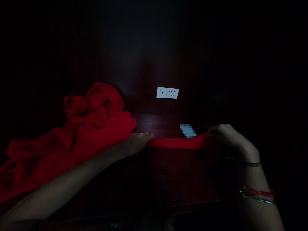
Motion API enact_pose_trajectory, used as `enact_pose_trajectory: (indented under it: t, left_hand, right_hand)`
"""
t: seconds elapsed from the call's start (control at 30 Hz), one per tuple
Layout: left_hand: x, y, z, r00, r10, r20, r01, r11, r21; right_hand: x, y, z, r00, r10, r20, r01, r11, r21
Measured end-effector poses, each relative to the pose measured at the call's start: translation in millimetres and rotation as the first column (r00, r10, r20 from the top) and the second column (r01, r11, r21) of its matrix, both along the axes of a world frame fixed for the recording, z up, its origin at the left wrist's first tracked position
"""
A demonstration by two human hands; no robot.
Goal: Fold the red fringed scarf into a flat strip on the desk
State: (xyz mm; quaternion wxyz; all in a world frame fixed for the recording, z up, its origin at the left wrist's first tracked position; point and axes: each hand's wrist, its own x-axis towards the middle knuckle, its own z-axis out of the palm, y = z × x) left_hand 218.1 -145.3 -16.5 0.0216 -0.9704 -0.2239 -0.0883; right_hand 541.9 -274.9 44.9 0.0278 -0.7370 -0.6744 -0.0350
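Note:
A large red cloth with a fringed edge, like a scarf or shawl (pixel 96 134), lies heaped on the left of a dark wooden tabletop. One narrow folded length of red cloth stretches level between my two hands. My left hand (pixel 138 141), with a ring on a finger, is closed on this strip beside the heap. At the strip's right end my right hand (pixel 225 134) grips it with bent fingers. Below the right hand the cloth fades into shadow, so its end is hidden.
Behind the stretched strip lies a flat, pale, blurred-out object (pixel 188 131). A white socket panel (pixel 167 92) is set in the dark upright back panel. The dark tabletop's (pixel 173 179) front edge shows at the bottom. Both sides are very dark.

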Motion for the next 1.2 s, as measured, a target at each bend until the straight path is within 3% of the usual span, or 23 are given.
enact_pose_trajectory:
  t: [0.1, 0.23, 0.4, 0.6, 0.77, 0.9, 1.0, 1.2]
  left_hand:
    - [1, 0, -3.1, 0.997, -0.07, -0.043, 0.074, 0.99, 0.12]
    - [3, 0, -20.9, 0.961, -0.154, -0.229, 0.215, 0.938, 0.271]
    - [-9, 0, -32.0, 0.987, 0.032, -0.157, 0.027, 0.933, 0.358]
    - [-25, 0, -16.6, 0.987, 0.16, 0.027, -0.163, 0.972, 0.169]
    - [-22, 3, 1.7, 0.993, 0.111, 0.036, -0.113, 0.992, 0.049]
    - [-16, 12, 13.9, 0.986, 0.126, 0.105, -0.131, 0.991, 0.036]
    - [-11, 18, 11.4, 0.984, 0.173, 0.04, -0.173, 0.985, 0.002]
    - [-15, 28, -11.9, 0.966, 0.256, -0.045, -0.256, 0.967, 0.008]
  right_hand:
    - [1, 3, -3.4, 1.0, -0.022, 0.0, 0.022, 0.999, -0.036]
    - [5, 11, -11.3, 1.0, 0.024, 0.018, -0.023, 0.998, -0.051]
    - [7, 16, -18.2, 0.999, -0.045, 0.029, 0.047, 0.995, -0.09]
    - [8, 14, -19.6, 0.999, -0.044, 0.022, 0.047, 0.991, -0.126]
    - [6, 13, -15.5, 0.999, -0.03, 0.039, 0.034, 0.994, -0.108]
    - [10, 15, -16.0, 0.998, -0.014, 0.064, 0.017, 0.999, -0.041]
    - [15, 14, -21.6, 0.999, -0.002, 0.048, 0.004, 0.999, -0.051]
    - [15, 10, -38.8, 0.998, -0.002, -0.07, -0.005, 0.995, -0.096]
